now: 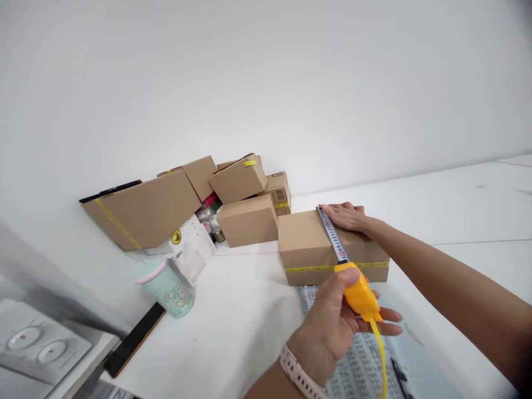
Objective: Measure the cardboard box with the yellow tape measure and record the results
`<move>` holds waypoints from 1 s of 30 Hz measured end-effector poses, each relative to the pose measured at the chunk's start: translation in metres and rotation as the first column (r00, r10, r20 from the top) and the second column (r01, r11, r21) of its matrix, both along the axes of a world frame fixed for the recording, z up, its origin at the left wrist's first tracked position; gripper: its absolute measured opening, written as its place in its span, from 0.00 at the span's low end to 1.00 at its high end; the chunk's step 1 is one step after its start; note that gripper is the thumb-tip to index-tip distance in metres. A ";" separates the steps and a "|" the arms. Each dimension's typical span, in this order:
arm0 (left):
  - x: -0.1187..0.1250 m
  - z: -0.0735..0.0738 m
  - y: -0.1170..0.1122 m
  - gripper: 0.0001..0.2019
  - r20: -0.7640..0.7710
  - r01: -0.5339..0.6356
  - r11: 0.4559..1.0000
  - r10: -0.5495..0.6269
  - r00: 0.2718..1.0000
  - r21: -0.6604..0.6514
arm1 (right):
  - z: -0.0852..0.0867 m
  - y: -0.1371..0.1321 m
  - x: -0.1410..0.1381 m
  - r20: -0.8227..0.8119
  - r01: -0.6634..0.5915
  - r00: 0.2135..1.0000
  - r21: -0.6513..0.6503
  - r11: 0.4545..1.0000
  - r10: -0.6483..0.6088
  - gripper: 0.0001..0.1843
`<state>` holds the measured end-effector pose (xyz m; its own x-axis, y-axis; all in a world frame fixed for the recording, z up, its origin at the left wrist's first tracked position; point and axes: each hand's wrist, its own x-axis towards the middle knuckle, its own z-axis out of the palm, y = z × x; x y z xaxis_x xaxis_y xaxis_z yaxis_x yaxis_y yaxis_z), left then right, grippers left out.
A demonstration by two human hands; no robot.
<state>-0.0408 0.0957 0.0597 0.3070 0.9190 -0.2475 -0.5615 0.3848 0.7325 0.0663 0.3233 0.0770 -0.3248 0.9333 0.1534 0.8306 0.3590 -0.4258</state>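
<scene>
Across the cardboard box (pixel 303 235) at right on the desk (pixel 233 321), the blade (pixel 333 235) lies extended, not yet rewound, left hand (pixel 330 318) gripping the tape measure (pixel 358 291), right hand (pixel 348 216), fingers outstretched, at the far end.

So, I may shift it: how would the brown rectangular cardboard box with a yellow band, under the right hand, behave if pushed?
The brown cardboard box would probably slide rather than roll, given its flat faces. It's likely fairly stiff: its edges look straight. The right hand on top may add drag. Weight is uncertain; contents don't show.
</scene>
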 end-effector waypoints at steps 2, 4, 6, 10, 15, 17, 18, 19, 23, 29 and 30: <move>0.003 0.001 0.000 0.34 -0.003 0.008 1.000 -0.008 1.000 0.002 | -0.003 0.008 -0.002 0.024 0.013 1.000 0.008 1.000 -0.013 0.38; 0.004 0.001 0.000 0.34 -0.007 0.006 1.000 -0.006 1.000 0.010 | -0.006 0.014 -0.004 0.043 0.027 0.999 0.015 1.000 -0.027 0.39; 0.004 0.001 0.002 0.33 -0.011 0.001 1.000 -0.001 1.000 0.023 | -0.009 0.019 -0.006 0.056 0.041 0.998 0.020 0.999 -0.042 0.39; 0.004 0.003 0.008 0.32 -0.005 -0.001 0.999 0.001 1.000 0.042 | -0.011 0.026 -0.008 0.070 0.062 0.995 0.039 0.997 -0.065 0.39; 0.007 0.006 0.012 0.32 0.019 -0.006 0.999 0.005 1.000 0.045 | -0.011 0.025 -0.009 0.081 0.059 0.995 0.070 0.996 -0.065 0.36; 0.008 0.007 0.009 0.32 0.023 0.006 1.000 -0.006 1.000 0.030 | -0.012 0.024 -0.008 0.081 0.058 0.995 0.079 0.995 -0.064 0.37; 0.008 0.007 0.008 0.32 0.023 0.007 1.000 -0.008 1.000 0.026 | -0.013 0.023 -0.008 0.079 0.057 0.995 0.083 0.995 -0.064 0.37; 0.009 0.007 0.006 0.32 0.022 0.005 1.000 -0.005 1.000 0.025 | -0.013 0.023 -0.007 0.076 0.055 0.995 0.088 0.995 -0.062 0.37; 0.011 0.004 0.003 0.32 0.012 -0.008 0.999 0.008 1.000 0.034 | -0.017 0.021 -0.008 0.049 0.035 0.998 0.102 0.994 -0.040 0.33; 0.004 0.006 -0.002 0.33 -0.031 -0.009 0.995 0.012 0.999 0.095 | -0.004 0.011 0.000 -0.103 0.032 0.994 0.096 0.995 -0.022 0.30; -0.003 0.007 -0.008 0.31 -0.060 -0.010 0.990 0.019 0.998 0.144 | 0.000 0.006 0.008 -0.190 0.051 0.981 0.102 0.994 -0.031 0.30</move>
